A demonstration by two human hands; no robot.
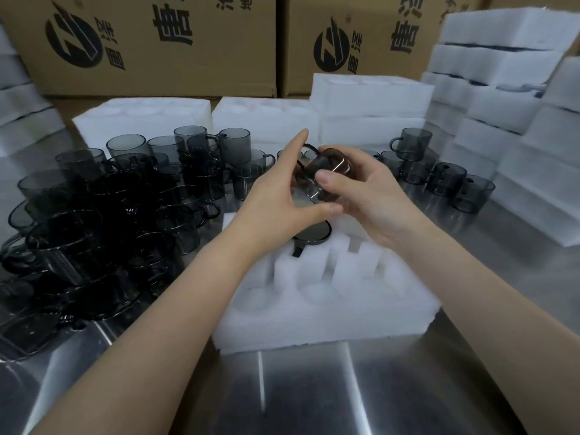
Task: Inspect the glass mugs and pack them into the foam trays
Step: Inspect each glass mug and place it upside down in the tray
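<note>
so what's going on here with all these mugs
A person holds one smoky glass mug tilted between the left hand and right hand, above a white foam tray. A packed mug already sits in the tray. A pile of mugs waits on the metal table.

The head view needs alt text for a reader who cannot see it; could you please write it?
The left hand and right hand hold a smoky glass mug over a white foam tray on a steel table. One packed mug sits in the tray; loose mugs crowd the table at left.
</note>
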